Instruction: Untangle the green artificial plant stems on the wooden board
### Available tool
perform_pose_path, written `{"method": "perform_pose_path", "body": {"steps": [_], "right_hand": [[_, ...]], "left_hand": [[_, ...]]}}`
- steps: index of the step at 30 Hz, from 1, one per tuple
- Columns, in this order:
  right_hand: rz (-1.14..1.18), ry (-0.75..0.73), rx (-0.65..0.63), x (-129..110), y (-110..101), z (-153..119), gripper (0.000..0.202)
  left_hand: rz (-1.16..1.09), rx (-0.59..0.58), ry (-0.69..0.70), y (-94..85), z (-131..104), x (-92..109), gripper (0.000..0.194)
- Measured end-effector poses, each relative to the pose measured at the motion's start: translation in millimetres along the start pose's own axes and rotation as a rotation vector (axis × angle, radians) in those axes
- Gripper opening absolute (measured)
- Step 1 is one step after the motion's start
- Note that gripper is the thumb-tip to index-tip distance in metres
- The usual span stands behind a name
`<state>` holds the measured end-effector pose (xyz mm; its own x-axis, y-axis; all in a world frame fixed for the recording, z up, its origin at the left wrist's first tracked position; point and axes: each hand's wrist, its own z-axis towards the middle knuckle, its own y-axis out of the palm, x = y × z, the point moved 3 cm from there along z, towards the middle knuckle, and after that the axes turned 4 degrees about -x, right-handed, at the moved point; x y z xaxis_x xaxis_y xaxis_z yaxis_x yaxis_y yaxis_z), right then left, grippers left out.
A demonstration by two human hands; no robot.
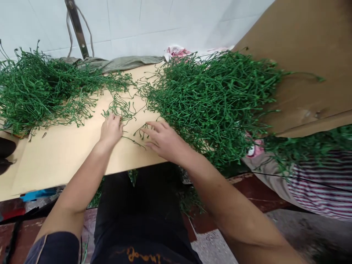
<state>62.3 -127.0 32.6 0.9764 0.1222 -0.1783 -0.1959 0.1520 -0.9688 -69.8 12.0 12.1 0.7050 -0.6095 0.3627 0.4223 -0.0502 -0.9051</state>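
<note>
Near the middle of the table my left hand (111, 128) is closed, its fingers curled around a small bunch of thin green stems (120, 106) with knobbed tips. The stems fan out beyond the knuckles, and a lone stem (134, 141) lies on the board just right of this hand. My right hand (165, 141) hovers low over the board with its fingers apart, pointing left. A few loose stems (143, 132) lie by its fingertips; whether it touches them I cannot tell. Close beyond that hand rises a large heap of the same green stems (217, 99).
Another heap of green stems (41, 88) covers the left of the tan board (68, 150). A tilted brown cardboard sheet (308, 47) stands at the right. Grey cloth (123, 63) lies along the tiled wall. Striped fabric (324, 183) shows at lower right.
</note>
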Motion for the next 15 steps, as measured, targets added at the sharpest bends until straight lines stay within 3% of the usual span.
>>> {"method": "perform_pose_path", "body": {"steps": [4, 6, 10, 13, 15], "right_hand": [[-0.043, -0.010, -0.099, 3, 16, 2, 0.030], [-0.061, -0.008, -0.144, 12, 12, -13, 0.021], [-0.045, -0.026, -0.249, 31, -10, -49, 0.030], [0.065, -0.063, -0.198, 30, -30, -57, 0.030], [0.123, -0.062, -0.111, 23, -39, -47, 0.030]], "left_hand": [[-0.064, -0.014, -0.036, 1.2, -6, -17, 0.018], [-0.105, -0.020, -0.048, -0.2, -6, -21, 0.017], [-0.106, -0.067, 0.005, 2.5, -2, -14, 0.017], [-0.101, -0.100, 0.050, 6.6, 0, -6, 0.012], [-0.129, -0.081, 0.047, 7.9, 1, -4, 0.008]]}}
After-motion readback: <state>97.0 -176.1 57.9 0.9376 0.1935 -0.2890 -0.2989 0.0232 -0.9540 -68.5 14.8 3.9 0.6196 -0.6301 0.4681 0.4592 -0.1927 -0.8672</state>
